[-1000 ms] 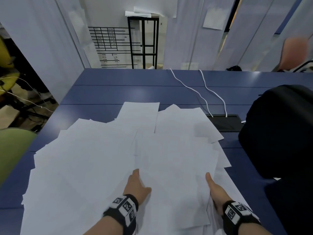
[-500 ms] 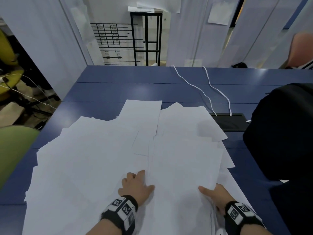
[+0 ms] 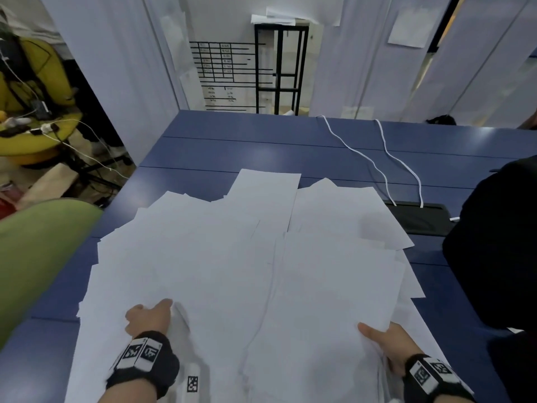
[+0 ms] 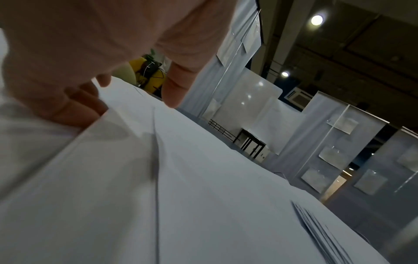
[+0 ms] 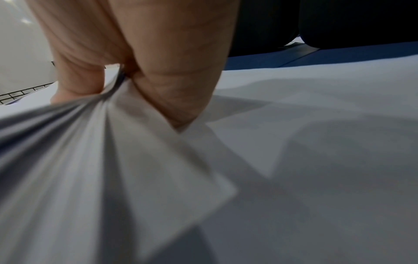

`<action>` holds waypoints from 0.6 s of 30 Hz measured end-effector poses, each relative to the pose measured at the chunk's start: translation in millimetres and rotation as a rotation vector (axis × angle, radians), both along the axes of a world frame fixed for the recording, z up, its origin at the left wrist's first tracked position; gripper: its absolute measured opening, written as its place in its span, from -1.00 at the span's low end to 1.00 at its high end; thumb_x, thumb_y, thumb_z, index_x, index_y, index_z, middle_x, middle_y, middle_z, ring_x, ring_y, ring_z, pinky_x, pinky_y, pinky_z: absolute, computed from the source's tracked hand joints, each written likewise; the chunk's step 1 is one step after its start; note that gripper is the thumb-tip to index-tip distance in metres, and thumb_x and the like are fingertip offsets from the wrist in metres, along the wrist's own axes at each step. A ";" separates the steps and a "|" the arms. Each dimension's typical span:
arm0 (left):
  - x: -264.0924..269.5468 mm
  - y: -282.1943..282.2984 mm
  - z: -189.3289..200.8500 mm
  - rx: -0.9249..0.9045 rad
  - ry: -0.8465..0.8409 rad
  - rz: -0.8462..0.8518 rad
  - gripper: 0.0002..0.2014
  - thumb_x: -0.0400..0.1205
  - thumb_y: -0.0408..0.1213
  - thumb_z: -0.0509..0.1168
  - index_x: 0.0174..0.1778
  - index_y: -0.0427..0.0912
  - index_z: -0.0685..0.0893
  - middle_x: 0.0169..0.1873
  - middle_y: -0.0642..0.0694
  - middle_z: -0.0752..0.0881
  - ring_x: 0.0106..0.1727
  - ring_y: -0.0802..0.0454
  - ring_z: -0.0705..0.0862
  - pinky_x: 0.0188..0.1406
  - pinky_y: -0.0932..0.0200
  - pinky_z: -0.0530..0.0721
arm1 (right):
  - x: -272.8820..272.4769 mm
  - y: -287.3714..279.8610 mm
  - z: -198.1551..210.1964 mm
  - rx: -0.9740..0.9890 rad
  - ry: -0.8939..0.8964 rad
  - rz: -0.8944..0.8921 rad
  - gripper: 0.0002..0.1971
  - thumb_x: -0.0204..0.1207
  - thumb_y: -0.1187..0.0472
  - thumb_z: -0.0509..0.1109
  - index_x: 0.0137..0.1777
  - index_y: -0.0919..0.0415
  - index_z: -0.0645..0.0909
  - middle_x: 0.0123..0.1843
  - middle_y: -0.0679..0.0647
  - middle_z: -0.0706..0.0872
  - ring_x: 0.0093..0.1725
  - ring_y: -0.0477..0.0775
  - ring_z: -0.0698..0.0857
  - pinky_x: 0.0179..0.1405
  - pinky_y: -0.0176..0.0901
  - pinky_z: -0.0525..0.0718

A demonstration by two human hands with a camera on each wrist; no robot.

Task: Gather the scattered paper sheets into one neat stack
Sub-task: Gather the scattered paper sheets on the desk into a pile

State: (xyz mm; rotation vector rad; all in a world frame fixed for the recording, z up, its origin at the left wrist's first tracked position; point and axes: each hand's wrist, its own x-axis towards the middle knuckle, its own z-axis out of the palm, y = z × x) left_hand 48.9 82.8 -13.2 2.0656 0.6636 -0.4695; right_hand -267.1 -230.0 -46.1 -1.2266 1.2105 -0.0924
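Several white paper sheets (image 3: 232, 271) lie fanned and overlapping across the blue table (image 3: 232, 146). My left hand (image 3: 151, 312) is at the near left of the pile, where a sheet edge is lifted beside it. In the left wrist view its fingers (image 4: 86, 101) tuck under that edge and the thumb (image 4: 174, 89) sits above it. My right hand (image 3: 374, 335) is at the near right with the thumb on top. The right wrist view shows this hand (image 5: 117, 89) pinching a bundle of sheets (image 5: 113, 142) that creases and fans out from the grip.
A black bag (image 3: 499, 242) stands on the table to the right of the pile. Two white cables (image 3: 374, 167) run to a black cable hatch (image 3: 418, 219) behind the sheets. A green chair back (image 3: 35, 251) sits at the table's left edge. The far half of the table is bare.
Both hands drew back toward me along the pile. The left hand shifted left, and its flat fingers curled onto a sheet edge. The right thumb swung onto its bundle.
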 end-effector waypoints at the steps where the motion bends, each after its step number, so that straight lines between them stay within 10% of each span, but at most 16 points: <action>1: -1.0 -2.1 -1.4 -0.033 -0.001 -0.042 -0.25 0.56 -0.31 0.44 0.61 -0.34 0.22 0.54 -0.41 0.34 0.47 -0.40 0.44 0.46 -0.19 0.44 | 0.3 0.3 0.5 -0.004 0.000 -0.003 -0.76 0.47 0.35 0.50 0.10 0.46 0.68 -0.05 0.32 0.83 0.00 0.35 0.80 0.10 0.18 0.70; 8: -10.7 -30.3 -2.4 0.033 -0.143 -0.362 -0.73 0.56 -0.39 0.40 0.11 -0.43 0.57 0.19 -0.43 0.66 0.21 -0.35 0.64 0.20 -0.05 0.57 | 2.4 7.0 2.9 -0.007 -0.054 -0.074 -0.66 0.44 0.36 0.53 0.17 0.53 0.65 -0.01 0.34 0.82 0.00 0.33 0.79 0.13 0.19 0.69; 10: -7.6 -36.8 2.5 0.023 -0.166 -0.417 -0.85 0.56 -0.42 0.39 -0.03 -0.34 0.56 0.12 -0.41 0.70 0.13 -0.33 0.67 0.11 -0.02 0.59 | 1.4 8.1 0.6 -0.005 -0.082 -0.067 -0.40 0.19 0.10 0.71 0.14 0.48 0.68 -0.01 0.31 0.83 -0.01 0.31 0.80 0.15 0.20 0.69; 13: 1.7 -45.2 10.5 0.057 -0.202 -0.517 -0.88 0.58 -0.49 0.29 0.02 -0.36 0.62 0.09 -0.40 0.71 0.10 -0.32 0.67 -0.04 0.10 0.53 | -1.8 3.8 -8.9 -0.018 -0.111 -0.035 0.05 -0.51 -0.25 0.76 0.05 0.35 0.72 -0.05 0.22 0.85 -0.01 0.28 0.81 0.19 0.21 0.69; 18: 27.4 -51.3 14.9 0.073 -0.207 -0.679 -0.74 0.59 -0.59 0.16 0.15 -0.46 0.65 0.10 -0.40 0.71 0.02 -0.23 0.63 -0.03 0.12 0.51 | -2.6 2.4 -4.8 -0.027 -0.098 0.002 0.04 -0.47 -0.24 0.74 0.07 0.35 0.72 -0.04 0.20 0.85 0.01 0.27 0.81 0.22 0.22 0.67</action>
